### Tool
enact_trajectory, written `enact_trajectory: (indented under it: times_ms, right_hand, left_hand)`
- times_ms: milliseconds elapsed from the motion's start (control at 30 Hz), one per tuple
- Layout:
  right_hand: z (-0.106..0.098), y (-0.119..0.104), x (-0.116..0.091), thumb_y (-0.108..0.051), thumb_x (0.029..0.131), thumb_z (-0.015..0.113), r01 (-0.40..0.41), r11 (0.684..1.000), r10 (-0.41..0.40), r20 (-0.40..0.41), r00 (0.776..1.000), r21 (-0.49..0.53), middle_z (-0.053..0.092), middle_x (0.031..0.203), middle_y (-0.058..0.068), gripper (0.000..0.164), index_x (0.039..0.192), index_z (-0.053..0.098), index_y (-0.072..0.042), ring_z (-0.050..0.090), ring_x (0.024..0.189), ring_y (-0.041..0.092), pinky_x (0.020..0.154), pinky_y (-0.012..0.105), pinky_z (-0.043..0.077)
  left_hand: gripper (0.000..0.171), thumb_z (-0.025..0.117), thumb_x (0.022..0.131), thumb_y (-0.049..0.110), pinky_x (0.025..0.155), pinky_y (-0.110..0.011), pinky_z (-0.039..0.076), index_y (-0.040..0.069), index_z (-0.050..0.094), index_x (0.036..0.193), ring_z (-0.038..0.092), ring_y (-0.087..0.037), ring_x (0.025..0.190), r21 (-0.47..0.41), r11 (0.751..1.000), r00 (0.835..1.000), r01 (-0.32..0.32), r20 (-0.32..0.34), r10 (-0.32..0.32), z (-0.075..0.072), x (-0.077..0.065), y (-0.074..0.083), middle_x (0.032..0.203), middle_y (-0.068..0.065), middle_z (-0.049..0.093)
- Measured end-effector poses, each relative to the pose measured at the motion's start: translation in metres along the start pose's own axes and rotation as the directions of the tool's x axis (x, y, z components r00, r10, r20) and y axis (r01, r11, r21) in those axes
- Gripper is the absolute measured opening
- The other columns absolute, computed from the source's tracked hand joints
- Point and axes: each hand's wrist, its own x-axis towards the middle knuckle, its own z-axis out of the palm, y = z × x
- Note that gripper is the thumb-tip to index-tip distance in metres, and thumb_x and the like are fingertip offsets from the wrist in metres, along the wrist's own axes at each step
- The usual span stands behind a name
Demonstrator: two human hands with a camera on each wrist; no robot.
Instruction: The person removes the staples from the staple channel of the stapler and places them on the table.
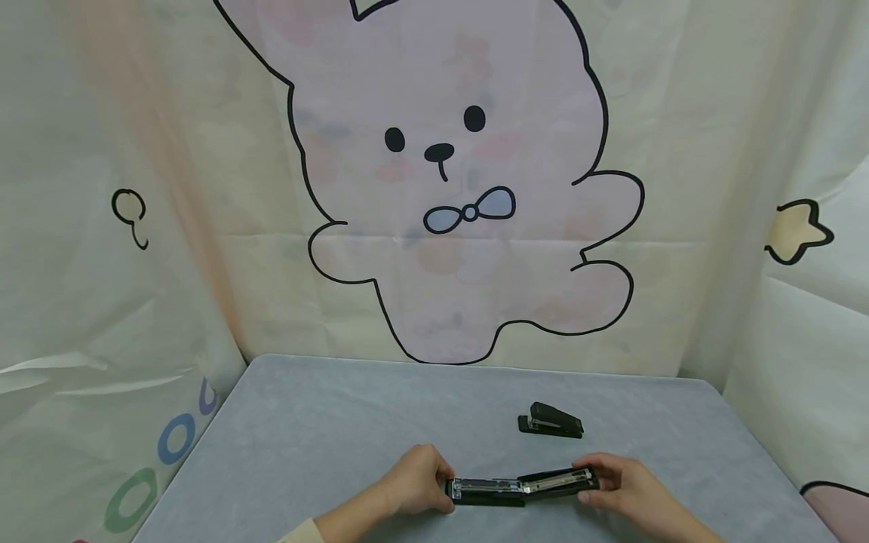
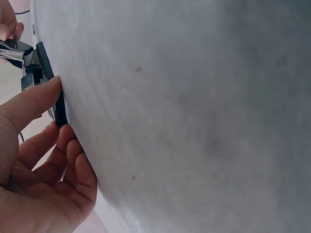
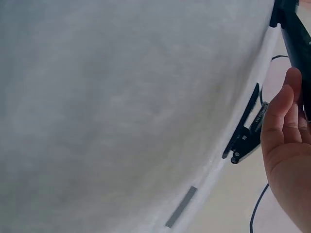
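Note:
A black stapler [image 1: 490, 492] lies spread wide open near the front of the table, its metal insides facing up. My left hand [image 1: 422, 481] pinches its left end, thumb and fingers on either side; the left wrist view shows that end [image 2: 60, 109] low against the cloth. At the other end, my right hand [image 1: 630, 489] grips the swung-out arm [image 1: 560, 483] between thumb and fingers. That arm slants slightly upward in the right wrist view, partly cut off by the frame edge. A second black stapler [image 1: 551, 421] stands behind, untouched by either hand.
Pale blue-grey cloth covers the table [image 1: 305, 422]. Behind it hangs a cream curtain with a cartoon animal [image 1: 441, 264], and more curtain flanks both sides. A small grey strip [image 3: 181, 207] shows along the table's edge in the right wrist view.

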Motion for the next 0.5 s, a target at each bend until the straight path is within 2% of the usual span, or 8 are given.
enact_trajectory:
  times_ms: [200,267,367,500]
  right_hand:
    - [0.0,-0.007,0.002,-0.02,0.089,0.084,0.033,0.999,-0.034,-0.024,0.999,-0.04,0.073,0.106,0.009,0.056,0.132,0.064,0.009,0.062,0.08,0.01,0.067,0.028,0.055]
    - [0.002,-0.009,0.002,-0.021,0.09,0.083,0.058,0.997,-0.059,-0.029,0.998,-0.053,0.07,0.096,0.004,0.055,0.132,0.064,0.009,0.058,0.074,0.007,0.063,0.027,0.052]
    - [0.005,-0.013,0.003,-0.02,0.091,0.082,0.085,0.994,-0.088,-0.033,0.996,-0.061,0.069,0.09,0.001,0.053,0.132,0.064,0.009,0.055,0.072,0.005,0.061,0.026,0.05]
    - [0.009,-0.018,0.007,-0.024,0.092,0.081,0.081,0.994,-0.083,-0.039,0.996,-0.069,0.072,0.092,0.002,0.053,0.133,0.065,0.007,0.058,0.073,0.005,0.063,0.027,0.051]
  left_hand:
    - [0.021,0.089,0.066,-0.003,0.05,-0.021,0.037,0.001,0.081,0.084,0.046,-0.005,0.051,-0.09,0.996,1.0,0.008,-0.009,-0.009,0.0,-0.002,0.001,0.054,0.008,0.056]
    - [0.021,0.09,0.065,-0.004,0.05,-0.021,0.037,0.001,0.081,0.084,0.048,-0.005,0.052,-0.108,0.994,1.0,0.014,-0.014,-0.015,-0.001,-0.003,0.001,0.055,0.007,0.058]
    - [0.025,0.09,0.066,-0.003,0.053,-0.022,0.042,-0.001,0.081,0.089,0.052,-0.006,0.056,-0.123,0.992,1.0,0.019,-0.016,-0.021,-0.005,-0.004,-0.002,0.06,0.005,0.062]
    - [0.031,0.09,0.066,-0.003,0.059,-0.025,0.048,-0.003,0.081,0.096,0.056,-0.007,0.062,-0.131,0.991,0.999,0.011,-0.029,-0.015,-0.013,-0.007,-0.007,0.066,0.005,0.065]
